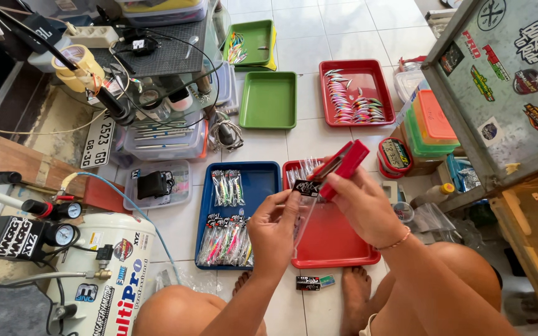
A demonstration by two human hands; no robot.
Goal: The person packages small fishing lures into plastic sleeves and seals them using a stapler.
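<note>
Above the red tray's (337,246) near edge, the left hand (273,229) pinched a clear lure packet (304,208) while the right hand's (362,205) fingers squeezed a red stapler (342,163) onto it.

Packed lure bags (226,239) in blue plastic tray (263,180), left of red plastic tray (334,246); behind these, empty green plastic tray (269,99) left of lure-filled red plastic tray (351,73).

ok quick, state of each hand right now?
Left hand: closed on a clear plastic bag with a black header card.
Right hand: closed on a red stapler, its jaws at the bag's header.
</note>
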